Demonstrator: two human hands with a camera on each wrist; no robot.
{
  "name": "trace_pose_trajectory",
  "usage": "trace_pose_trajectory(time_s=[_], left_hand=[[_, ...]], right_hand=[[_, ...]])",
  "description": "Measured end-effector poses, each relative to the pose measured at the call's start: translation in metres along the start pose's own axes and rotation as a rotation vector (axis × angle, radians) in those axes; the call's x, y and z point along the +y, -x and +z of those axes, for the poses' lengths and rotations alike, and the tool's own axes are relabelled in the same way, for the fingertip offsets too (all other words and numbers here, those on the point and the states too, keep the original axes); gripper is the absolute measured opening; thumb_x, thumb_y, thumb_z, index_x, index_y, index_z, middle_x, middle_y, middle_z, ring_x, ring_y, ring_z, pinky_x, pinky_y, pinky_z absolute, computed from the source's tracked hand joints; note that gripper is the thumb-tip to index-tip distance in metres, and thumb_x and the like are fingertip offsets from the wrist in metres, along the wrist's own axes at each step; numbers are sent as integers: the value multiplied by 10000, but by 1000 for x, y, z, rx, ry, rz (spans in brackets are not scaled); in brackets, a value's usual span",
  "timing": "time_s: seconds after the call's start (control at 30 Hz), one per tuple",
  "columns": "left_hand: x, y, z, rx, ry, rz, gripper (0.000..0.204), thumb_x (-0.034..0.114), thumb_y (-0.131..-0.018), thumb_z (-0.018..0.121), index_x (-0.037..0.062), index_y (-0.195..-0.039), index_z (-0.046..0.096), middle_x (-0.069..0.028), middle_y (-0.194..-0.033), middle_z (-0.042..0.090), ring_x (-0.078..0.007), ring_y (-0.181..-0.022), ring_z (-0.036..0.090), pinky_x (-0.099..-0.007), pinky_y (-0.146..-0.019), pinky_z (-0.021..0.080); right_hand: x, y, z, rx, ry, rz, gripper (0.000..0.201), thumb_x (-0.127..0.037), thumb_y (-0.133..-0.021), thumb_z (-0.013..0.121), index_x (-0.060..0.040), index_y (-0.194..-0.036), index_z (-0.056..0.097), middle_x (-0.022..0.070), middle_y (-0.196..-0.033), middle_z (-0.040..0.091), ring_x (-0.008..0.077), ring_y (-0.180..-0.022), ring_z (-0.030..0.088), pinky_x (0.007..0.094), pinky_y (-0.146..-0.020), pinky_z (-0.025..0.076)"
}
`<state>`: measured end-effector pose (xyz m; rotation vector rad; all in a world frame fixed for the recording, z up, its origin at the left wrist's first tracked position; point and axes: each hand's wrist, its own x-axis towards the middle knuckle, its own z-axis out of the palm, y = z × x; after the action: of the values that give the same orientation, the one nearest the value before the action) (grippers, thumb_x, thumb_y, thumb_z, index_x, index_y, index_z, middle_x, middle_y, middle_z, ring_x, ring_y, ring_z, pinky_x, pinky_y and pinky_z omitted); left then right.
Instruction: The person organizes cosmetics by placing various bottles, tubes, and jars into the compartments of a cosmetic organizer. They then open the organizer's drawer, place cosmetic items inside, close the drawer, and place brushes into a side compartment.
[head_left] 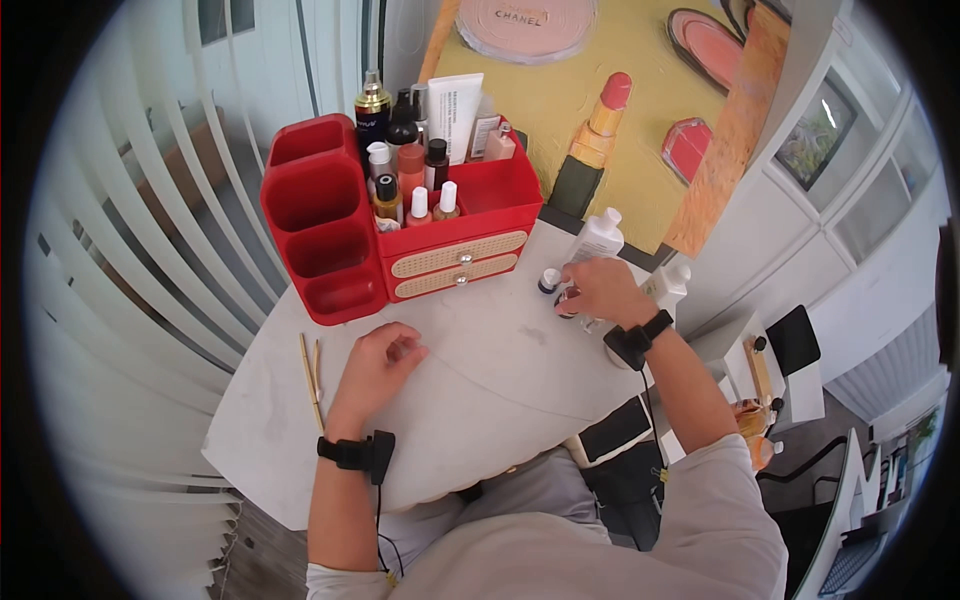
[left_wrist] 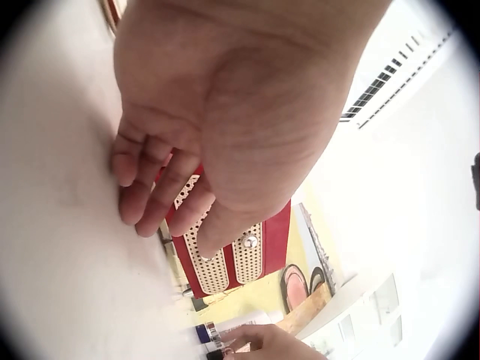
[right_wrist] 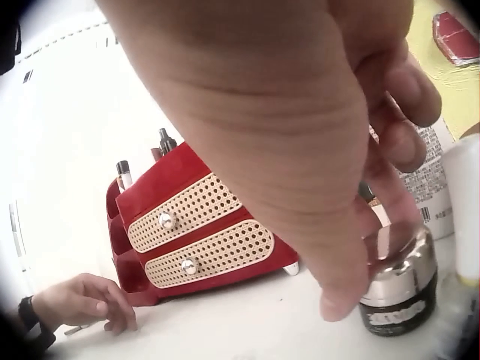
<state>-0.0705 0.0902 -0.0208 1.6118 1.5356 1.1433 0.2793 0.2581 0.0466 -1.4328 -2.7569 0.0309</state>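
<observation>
My right hand (head_left: 605,292) reaches over the right side of the table. Its thumb and fingers pinch a small dark jar (right_wrist: 401,313) with a shiny silver lid, which stands at the tabletop. A second small jar (head_left: 549,281) with a white top is just left of those fingers, and a white bottle (head_left: 598,238) rises behind them. My left hand (head_left: 378,370) rests over the front left of the table, fingers loosely curled with nothing in them. In the left wrist view the left palm (left_wrist: 247,120) faces the camera.
A red organizer (head_left: 375,250) with two woven-front drawers stands at the back left, filled with bottles and a white tube (head_left: 455,115). Thin sticks (head_left: 311,375) lie left of the left hand. Another white bottle (head_left: 668,285) is beyond the right wrist. A lipstick picture (head_left: 640,150) leans behind.
</observation>
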Motion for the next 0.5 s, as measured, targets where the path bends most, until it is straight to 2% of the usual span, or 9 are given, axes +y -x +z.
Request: trace_pose_trajectory(time_s=[0.03, 0.17, 0.27, 0.33, 0.37, 0.43, 0.47, 0.5], left_hand=[[-1, 0, -1, -4, 2, -5, 227, 108, -886, 807, 13, -1068, 709, -73, -895, 719, -166, -737, 619, -312, -718, 537], [-1, 2, 2, 20, 23, 14, 236, 118, -881, 813, 9, -1063, 709, -83, -881, 709, -180, -727, 625, -321, -713, 542], [0, -1, -2, 33, -37, 10, 244, 130, -879, 817, 7, -1061, 712, -99, -878, 705, -194, -720, 628, -329, -710, 544], [0, 0, 0, 25, -43, 54, 254, 139, -876, 821, 7, -1066, 715, -112, -889, 711, -200, -719, 629, -332, -708, 545], [0, 2, 0, 35, -50, 47, 254, 139, -876, 821, 7, -1066, 715, -112, -889, 711, -200, -719, 629, -332, -708, 545], [0, 1, 0, 27, -33, 42, 257, 144, -878, 823, 9, -1070, 719, -109, -895, 718, -201, -718, 629, -334, -708, 546], [-1, 0, 0, 30, -41, 47, 257, 144, -878, 823, 9, -1070, 719, -109, -895, 718, -201, -718, 629, -334, -708, 546], [-2, 0, 0, 27, -34, 37, 257, 147, -880, 822, 9, -1071, 719, -107, -893, 720, -201, -718, 630, -334, -709, 547]], right_hand=[[-1, 0, 0, 32, -76, -14, 346, -391, -741, 866, -110, -881, 721, 42, -810, 743, 299, -832, 730, 453, -695, 552], [-6, 9, -3, -19, -19, 17, 326, -386, -758, 854, -116, -885, 723, 25, -823, 750, 289, -819, 722, 449, -683, 542], [-20, 2, -43, -3, -40, -108, 336, -397, -769, 863, -123, -914, 731, 10, -825, 739, 269, -771, 704, 419, -673, 539], [-40, 0, -91, 213, -314, -90, 333, -323, -808, 878, -92, -1007, 744, 19, -836, 734, 215, -778, 708, 375, -699, 558], [-48, -6, -109, 213, -320, -102, 333, -323, -808, 878, -92, -1007, 744, 19, -836, 734, 215, -778, 708, 375, -699, 558], [-58, -25, -139, 404, -577, -103, 334, -217, -843, 874, -46, -1093, 734, 41, -873, 739, 181, -825, 714, 333, -742, 574], [-58, -38, -143, 412, -581, -107, 334, -217, -843, 874, -46, -1093, 734, 41, -873, 739, 181, -825, 714, 333, -742, 574], [-59, -52, -143, 389, -594, -145, 330, -157, -871, 848, -30, -1148, 720, 57, -941, 749, 157, -822, 719, 310, -757, 573]])
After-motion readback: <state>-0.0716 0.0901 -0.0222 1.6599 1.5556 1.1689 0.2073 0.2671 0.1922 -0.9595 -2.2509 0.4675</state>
